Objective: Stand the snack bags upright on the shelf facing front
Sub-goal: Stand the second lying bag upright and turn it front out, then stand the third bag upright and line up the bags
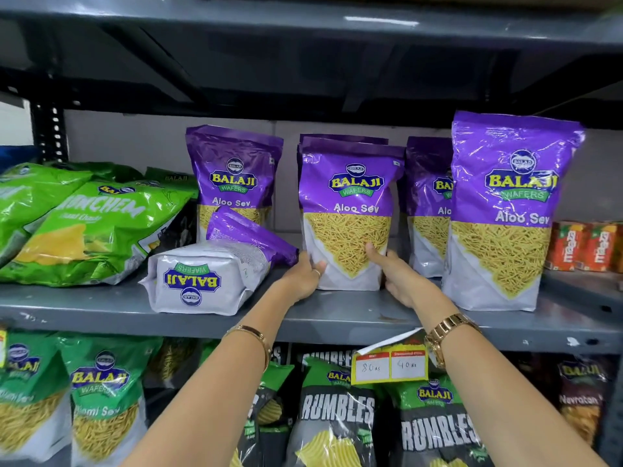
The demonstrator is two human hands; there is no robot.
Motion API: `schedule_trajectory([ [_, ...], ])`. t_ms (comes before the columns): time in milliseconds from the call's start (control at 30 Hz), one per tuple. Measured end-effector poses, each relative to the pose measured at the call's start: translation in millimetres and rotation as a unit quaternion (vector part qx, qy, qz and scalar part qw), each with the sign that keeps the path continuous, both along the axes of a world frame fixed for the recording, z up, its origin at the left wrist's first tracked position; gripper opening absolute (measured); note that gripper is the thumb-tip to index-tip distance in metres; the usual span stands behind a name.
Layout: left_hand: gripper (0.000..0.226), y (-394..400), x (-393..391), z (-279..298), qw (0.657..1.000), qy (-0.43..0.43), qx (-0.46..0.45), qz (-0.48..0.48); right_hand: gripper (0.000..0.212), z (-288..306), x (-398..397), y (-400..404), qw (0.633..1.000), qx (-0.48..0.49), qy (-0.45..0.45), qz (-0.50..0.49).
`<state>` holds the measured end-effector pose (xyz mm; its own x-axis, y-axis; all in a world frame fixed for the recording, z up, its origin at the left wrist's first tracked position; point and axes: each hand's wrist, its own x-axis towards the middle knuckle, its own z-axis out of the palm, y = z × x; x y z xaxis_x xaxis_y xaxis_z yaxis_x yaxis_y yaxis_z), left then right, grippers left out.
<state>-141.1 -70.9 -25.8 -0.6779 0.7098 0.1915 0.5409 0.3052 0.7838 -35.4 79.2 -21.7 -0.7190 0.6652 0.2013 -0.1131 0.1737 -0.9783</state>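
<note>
A purple Aloo Sev bag point(349, 203) stands upright, front out, in the middle of the grey shelf point(337, 318). My left hand point(305, 274) grips its lower left edge and my right hand point(394, 274) grips its lower right edge. More purple bags stand behind it. One upright purple bag point(232, 176) is at the back left, and a large one point(505, 210) stands at the front right with another point(426, 203) behind it. One purple bag point(209, 274) lies on its side, bottom facing out, left of my left hand.
Green Crunchem bags point(91, 227) lie piled at the shelf's left end. Orange Maaza cartons point(586, 246) stand at the far right. A yellow price tag point(389, 364) hangs from the shelf edge. The lower shelf holds green sev bags point(101, 396) and Rumbles bags point(337, 412).
</note>
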Motion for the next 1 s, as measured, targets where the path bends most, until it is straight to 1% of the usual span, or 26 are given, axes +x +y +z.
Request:
schedule_trajectory([
  [133, 0.061, -13.0, 8.6, -0.3, 1.000, 0.012, -0.009, -0.017, 0.072, -2.4, 16.7, -5.1, 1.000, 0.008, 0.017, 0.000],
  [200, 0.065, -18.8, 14.1, -0.2, 1.000, 0.011, -0.012, -0.026, 0.081, -3.2, 25.3, -10.1, 1.000, 0.018, 0.021, 0.008],
  [267, 0.066, -22.8, 19.3, -1.3, 0.999, 0.017, -0.011, -0.032, 0.097, -4.6, 31.8, -13.5, 0.999, 0.034, 0.022, 0.017],
  [333, 0.065, -26.3, 22.6, -3.3, 0.999, 0.020, -0.007, -0.034, 0.103, -5.3, 36.7, -16.3, 0.999, 0.041, 0.012, 0.013],
  [433, 0.063, -31.8, 26.7, -3.7, 0.999, 0.023, -0.005, -0.037, 0.097, -5.7, 41.1, -19.6, 0.999, 0.046, 0.001, 0.002],
  [500, 0.061, -35.8, 31.6, -1.9, 0.999, 0.022, -0.001, -0.042, 0.078, -5.3, 42.9, -27.3, 0.997, 0.070, 0.005, -0.031],
  [533, 0.059, -38.7, 34.5, 0.7, 0.999, 0.029, 0.006, -0.041, 0.067, -5.9, 43.5, -32.9, 0.992, 0.105, 0.022, -0.071],
  [567, 0.056, -41.8, 36.3, 5.6, 0.998, 0.047, 0.015, -0.035, 0.057, -6.1, 43.9, -39.3, 0.980, 0.149, 0.047, -0.126],
  [600, 0.051, -44.3, 37.2, 11.4, 0.996, 0.080, 0.025, -0.026, 0.051, -7.3, 45.8, -47.4, 0.960, 0.196, 0.072, -0.187],
  [667, 0.040, -51.5, 34.8, 30.0, 0.987, 0.157, 0.041, -0.005, 0.044, -5.9, 47.7, -68.5, 0.899, 0.312, 0.115, -0.286],
  [733, 0.039, -61.8, 29.5, 51.5, 0.979, 0.199, 0.033, 0.012, 0.037, 0.1, 44.0, -91.3, 0.830, 0.442, 0.136, -0.312],
  [767, 0.043, -66.7, 25.2, 61.6, 0.976, 0.215, 0.017, 0.026, 0.034, 4.3, 40.0, -101.5, 0.809, 0.485, 0.140, -0.302],
  [800, 0.047, -73.7, 20.7, 70.1, 0.972, 0.232, -0.004, 0.045, 0.031, 8.3, 34.5, -112.2, 0.804, 0.504, 0.144, -0.283],
  [833, 0.049, -80.3, 16.0, 77.0, 0.967, 0.247, -0.022, 0.062, 0.028, 11.4, 28.7, -122.2, 0.811, 0.503, 0.145, -0.260],
  [900, 0.049, -95.1, 3.3, 85.7, 0.959, 0.264, -0.048, 0.092, 0.025, 12.9, 13.8, -139.3, 0.842, 0.471, 0.146, -0.219],
  [1000, 0.052, -120.1, -16.4, 91.6, 0.956, 0.249, -0.065, 0.138, 0.030, 8.6, -14.0, -158.5, 0.906, 0.377, 0.098, -0.165],
])
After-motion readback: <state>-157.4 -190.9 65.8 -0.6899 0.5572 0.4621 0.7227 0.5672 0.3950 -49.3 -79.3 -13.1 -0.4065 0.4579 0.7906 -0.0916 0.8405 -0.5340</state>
